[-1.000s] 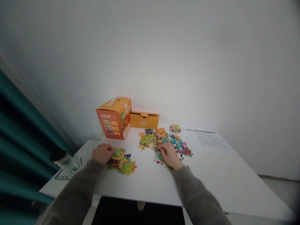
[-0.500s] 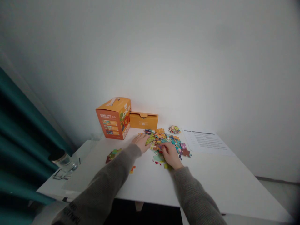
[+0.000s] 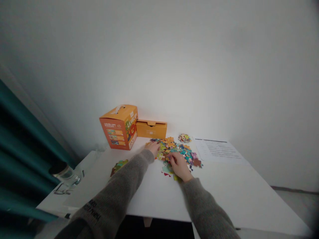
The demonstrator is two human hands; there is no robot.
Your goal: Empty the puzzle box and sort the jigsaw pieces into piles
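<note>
A heap of colourful jigsaw puzzle pieces [image 3: 183, 149] lies on the white table in front of me. My left hand [image 3: 154, 148] rests at the heap's left side, its fingers stretched over the pieces there. At the near side of the heap, my right hand [image 3: 179, 166] has thumb and forefinger pinched together. A small dark purple puzzle piece [image 3: 170, 157] shows at those fingertips, partly hidden by them. Larger pale green pieces [image 3: 167, 168] lie just left of the right hand. Beside my left sleeve is a green and brown group of pieces [image 3: 119, 166], partly covered by the sleeve.
An orange puzzle box [image 3: 117, 132] with a handle stands at the back left, next to a low orange carton [image 3: 151, 129]. A separate small pile of pieces [image 3: 184, 138] and a printed sheet [image 3: 216, 151] lie behind right. A glass jar [image 3: 66, 174] and eyeglasses [image 3: 62, 190] are at left.
My left hand has shifted slightly right and farther over the heap; its sleeve now hides a loose orange piece. My right hand has barely moved, still pinched. The view has tilted slightly.
</note>
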